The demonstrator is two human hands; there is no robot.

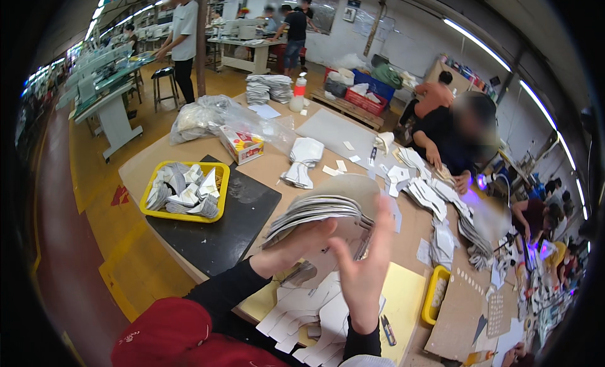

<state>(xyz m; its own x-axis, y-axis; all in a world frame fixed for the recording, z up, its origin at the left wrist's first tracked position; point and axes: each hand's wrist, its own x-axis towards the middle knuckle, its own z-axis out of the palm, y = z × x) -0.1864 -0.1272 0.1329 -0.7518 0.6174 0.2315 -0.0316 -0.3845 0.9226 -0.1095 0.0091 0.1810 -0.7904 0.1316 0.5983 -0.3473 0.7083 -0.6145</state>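
Observation:
A thick stack of curved grey-white cut pieces, with layered edges, is tilted up over the table in front of me. My left hand grips the stack from its near left side; most of its fingers are hidden. To the right of the stack, my right hand is raised with thumb and fingers apart, slightly blurred, holding nothing. Below both hands, several flat white cut pieces lie fanned out over a yellow board. A small cutter-like tool lies right of my right wrist.
A yellow basket of cut pieces rests on a black mat at left. Behind are a box, plastic bags and a bottle. A co-worker handles pieces across the table. A yellow tray stands at right.

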